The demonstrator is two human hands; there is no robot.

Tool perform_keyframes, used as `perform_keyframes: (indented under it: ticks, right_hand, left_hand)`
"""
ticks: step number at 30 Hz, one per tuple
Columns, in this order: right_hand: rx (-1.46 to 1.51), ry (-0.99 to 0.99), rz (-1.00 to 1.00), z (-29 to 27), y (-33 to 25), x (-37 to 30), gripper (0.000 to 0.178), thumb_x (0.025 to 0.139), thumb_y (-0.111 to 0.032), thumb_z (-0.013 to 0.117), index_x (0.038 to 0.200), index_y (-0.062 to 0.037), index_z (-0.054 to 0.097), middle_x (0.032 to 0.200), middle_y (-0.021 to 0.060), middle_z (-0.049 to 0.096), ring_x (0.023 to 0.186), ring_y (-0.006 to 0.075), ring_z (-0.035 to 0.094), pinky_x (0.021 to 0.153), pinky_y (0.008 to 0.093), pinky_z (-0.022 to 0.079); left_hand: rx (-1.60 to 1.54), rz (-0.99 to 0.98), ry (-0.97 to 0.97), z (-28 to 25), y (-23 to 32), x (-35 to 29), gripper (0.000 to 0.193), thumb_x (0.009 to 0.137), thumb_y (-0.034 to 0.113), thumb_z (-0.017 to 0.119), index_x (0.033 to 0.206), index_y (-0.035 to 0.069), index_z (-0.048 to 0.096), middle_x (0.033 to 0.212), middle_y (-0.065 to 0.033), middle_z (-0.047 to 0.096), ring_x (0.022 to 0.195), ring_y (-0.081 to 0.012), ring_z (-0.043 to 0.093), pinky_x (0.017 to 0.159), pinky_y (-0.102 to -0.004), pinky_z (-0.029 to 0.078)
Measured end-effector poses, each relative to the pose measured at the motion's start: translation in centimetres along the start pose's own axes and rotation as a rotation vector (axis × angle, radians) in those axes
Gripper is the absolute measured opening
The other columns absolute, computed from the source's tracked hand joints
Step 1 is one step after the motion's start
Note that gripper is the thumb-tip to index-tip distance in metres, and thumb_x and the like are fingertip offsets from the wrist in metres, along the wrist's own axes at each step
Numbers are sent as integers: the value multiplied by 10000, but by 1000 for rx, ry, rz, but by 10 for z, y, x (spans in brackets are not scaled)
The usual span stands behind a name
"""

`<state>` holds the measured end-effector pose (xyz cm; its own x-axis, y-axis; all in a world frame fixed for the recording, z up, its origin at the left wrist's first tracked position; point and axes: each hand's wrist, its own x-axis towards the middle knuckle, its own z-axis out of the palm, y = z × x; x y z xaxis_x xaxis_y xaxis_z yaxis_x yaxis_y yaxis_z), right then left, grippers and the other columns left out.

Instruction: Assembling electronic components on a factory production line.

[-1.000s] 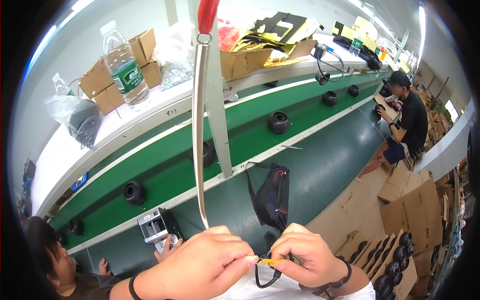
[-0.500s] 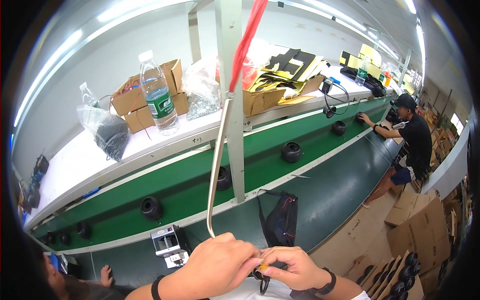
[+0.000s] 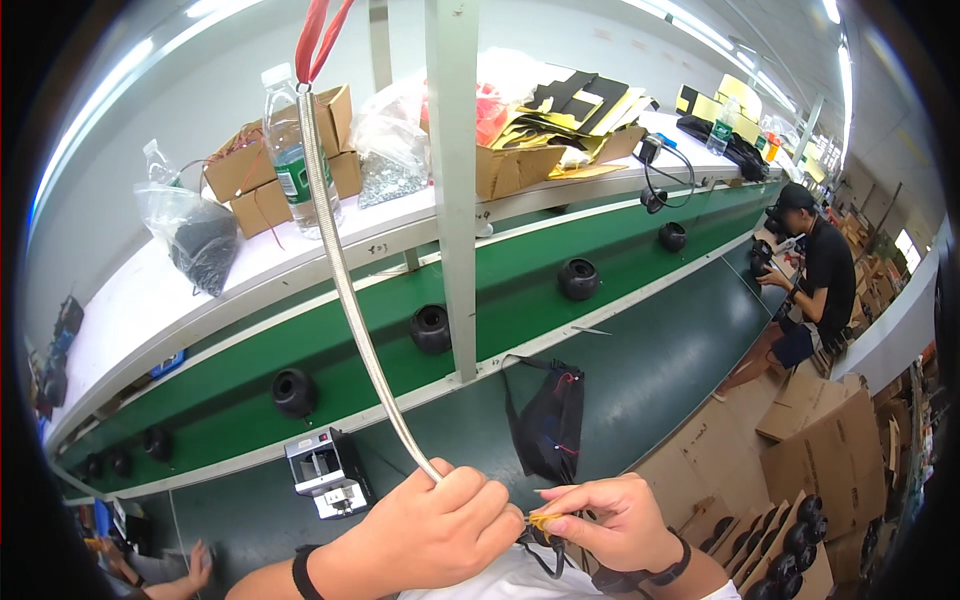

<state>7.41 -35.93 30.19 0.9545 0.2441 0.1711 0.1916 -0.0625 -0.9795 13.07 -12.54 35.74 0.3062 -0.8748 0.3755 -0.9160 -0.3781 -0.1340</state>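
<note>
Low in the middle, my left hand (image 3: 430, 530) is closed round the lower part of a silver braided cable (image 3: 350, 290). The cable rises up and to the left in a slight curve, and red strands (image 3: 318, 45) come out of its top end. Just beside it, my right hand (image 3: 618, 522) pinches short yellow wires (image 3: 543, 520) between thumb and fingers, close to the left fingertips. A thin black cord (image 3: 552, 568) loops beneath the wires. What lies inside my left fist is hidden.
Black round housings (image 3: 430, 328) sit spaced along a green conveyor (image 3: 510, 325). A small machine (image 3: 328, 475) and a black bag (image 3: 550, 420) lie on the bench. A metal post (image 3: 455, 220) stands ahead. One co-worker (image 3: 822, 265) sits far right; another person's hand (image 3: 200, 565) shows lower left.
The cable's upper end has swung left, and my hands have moved slightly apart. More of the yellow wires shows. The co-worker's hands have left the conveyor and now hold a black part.
</note>
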Motion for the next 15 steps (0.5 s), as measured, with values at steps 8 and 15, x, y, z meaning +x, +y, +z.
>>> perform_keyframes:
  ticks: [8, 15]
  right_hand:
    - [-429, -116, -177, -17, -32, 3, 110, 857, -117, 762, 945, -63, 724, 829, 36, 733, 760, 223, 708, 913, 379, 563]
    - [-657, -299, -165, -24, -51, 10, 116, 875, -126, 734, 929, -59, 656, 833, 51, 648, 749, 246, 644, 706, 362, 531]
  left_hand:
    - [-485, -112, 159, 11, 6, 4, 231, 699, 110, 733, 924, 104, 681, 762, -10, 473, 716, -193, 470, 624, -311, 405]
    - [-353, -30, 122, 20, 8, 0, 220, 708, 111, 735, 912, 67, 668, 770, -33, 469, 727, -206, 476, 621, -317, 403]
